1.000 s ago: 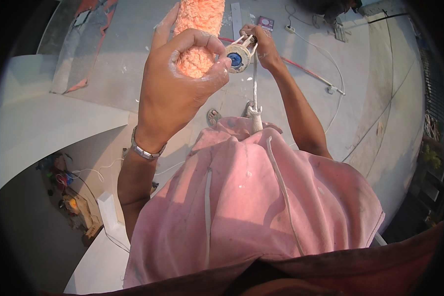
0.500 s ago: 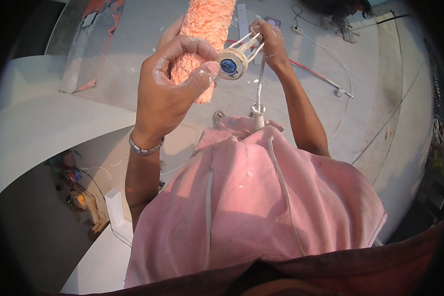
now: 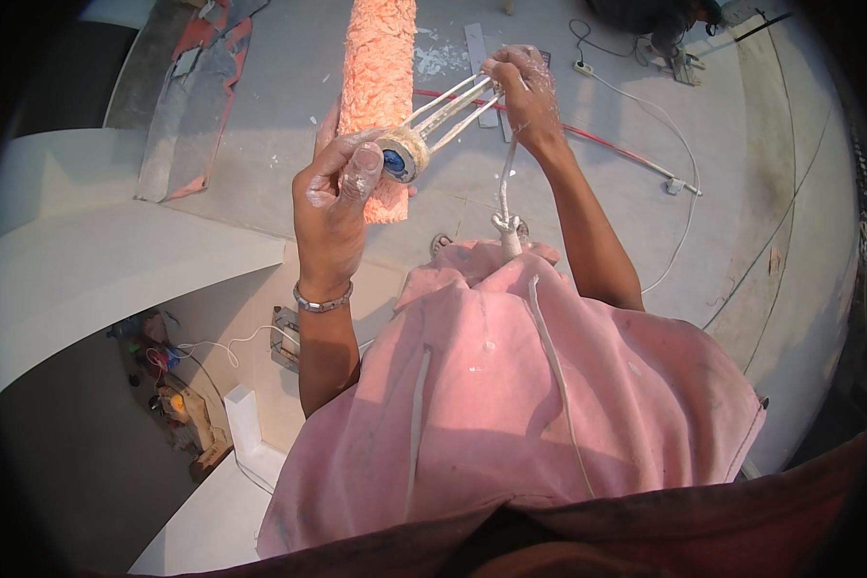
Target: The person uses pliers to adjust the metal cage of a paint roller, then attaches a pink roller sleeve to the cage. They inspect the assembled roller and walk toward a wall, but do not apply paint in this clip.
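An orange, fluffy paint roller cover [image 3: 378, 67] stands nearly upright at the top centre, with my left hand [image 3: 332, 202] closed around its lower part. The thumb of that hand presses on the round, blue-centred end cap [image 3: 402, 157] of a roller frame, which is beside the cover, not inside it. Thin cage wires [image 3: 453, 108] run from the cap up to my right hand [image 3: 527, 87], whose fingers grip the frame's other end. From there a paint-crusted rod [image 3: 506, 183] drops to a pale handle [image 3: 511, 241] by the pink cloth [image 3: 511, 385] over my front. White paint smears both hands.
A red pole [image 3: 617, 143] and a white cable [image 3: 679, 125] lie on the grey floor to the right. Crumpled sheeting [image 3: 188, 116] is at the far left. Below a curved white ledge [image 3: 135, 270] sits assorted clutter [image 3: 178, 405]. A dark shape [image 3: 655, 19] is at the top right.
The roller cover and the frame's end cap have shifted left. The cap is lower, and more of the cage's length shows. Both hands stay closed on the roller parts.
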